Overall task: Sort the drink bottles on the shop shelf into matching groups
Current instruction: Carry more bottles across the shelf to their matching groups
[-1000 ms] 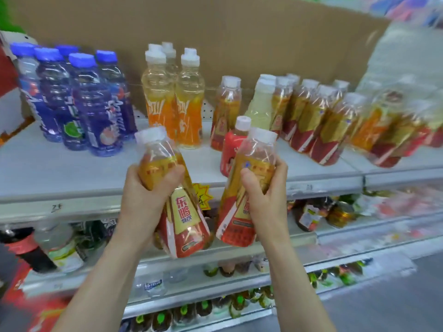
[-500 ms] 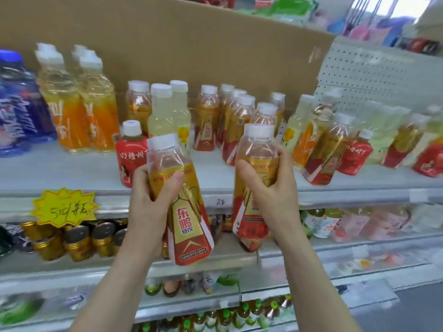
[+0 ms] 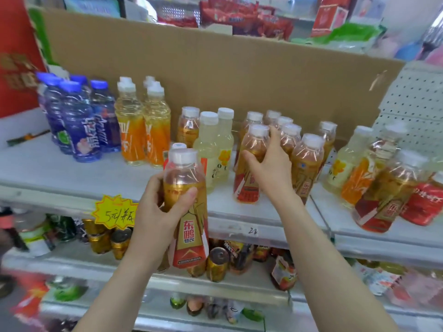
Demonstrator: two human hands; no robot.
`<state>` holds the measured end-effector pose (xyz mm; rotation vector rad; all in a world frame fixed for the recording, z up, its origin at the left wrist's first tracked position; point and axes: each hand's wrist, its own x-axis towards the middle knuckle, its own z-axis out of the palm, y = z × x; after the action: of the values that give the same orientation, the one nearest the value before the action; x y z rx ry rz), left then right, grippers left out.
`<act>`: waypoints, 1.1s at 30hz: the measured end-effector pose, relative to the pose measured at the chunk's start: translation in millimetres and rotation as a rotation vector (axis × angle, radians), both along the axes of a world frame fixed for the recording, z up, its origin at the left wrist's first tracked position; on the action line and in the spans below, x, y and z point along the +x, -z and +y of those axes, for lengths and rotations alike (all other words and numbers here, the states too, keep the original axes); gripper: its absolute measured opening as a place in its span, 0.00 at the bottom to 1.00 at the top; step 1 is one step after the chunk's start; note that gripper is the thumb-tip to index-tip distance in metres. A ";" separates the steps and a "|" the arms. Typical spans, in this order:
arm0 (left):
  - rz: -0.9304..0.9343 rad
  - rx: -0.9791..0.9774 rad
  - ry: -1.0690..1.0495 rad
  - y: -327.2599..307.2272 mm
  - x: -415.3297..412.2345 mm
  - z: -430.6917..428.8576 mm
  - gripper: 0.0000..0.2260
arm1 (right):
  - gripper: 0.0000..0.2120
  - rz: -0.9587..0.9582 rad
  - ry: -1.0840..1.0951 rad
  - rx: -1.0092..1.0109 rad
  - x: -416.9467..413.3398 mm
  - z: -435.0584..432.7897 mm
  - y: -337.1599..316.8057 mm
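Right hand [image 3: 268, 168]: its amber bottle [image 3: 248, 190], in mid-air a moment ago, now stands on the shelf [image 3: 72, 173] mid-frame against the matching cluster [image 3: 309, 161], fingers wrapped round it; left hand [image 3: 153, 212] clasps second amber bottle [image 3: 184, 173], lower centre, unplaced

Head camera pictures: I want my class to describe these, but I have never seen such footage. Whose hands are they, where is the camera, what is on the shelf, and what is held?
There is no machine here. A person wears one camera on the head, looking forward and down, so every picture shows their own two arms reaching out. The left hand grips an amber bottle in the air in front of the shelf. The right hand grips a second amber bottle that seems to rest on the shelf, beside more amber bottles. Further left stand pale bottles, orange bottles and blue bottles. Cardboard stands behind them.
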<state>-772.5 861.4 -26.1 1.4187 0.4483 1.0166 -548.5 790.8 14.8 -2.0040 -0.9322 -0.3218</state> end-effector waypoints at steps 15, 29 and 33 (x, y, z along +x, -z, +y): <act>0.114 0.076 0.048 8.7 1.5 6.7 0.23 | 0.30 0.069 -0.050 0.077 -49.6 -8.7 -23.3; 0.203 0.383 -0.197 -16.3 36.5 24.8 0.23 | 0.24 0.210 -0.091 0.130 -52.6 -57.1 -46.1; 0.379 0.390 -0.290 -11.0 37.1 62.2 0.29 | 0.27 0.097 -0.020 0.075 -33.9 -52.2 -57.2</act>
<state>-735.3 923.5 -15.1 1.9515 0.7806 1.1070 -582.4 738.6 72.0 -1.9229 -0.8659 -0.2427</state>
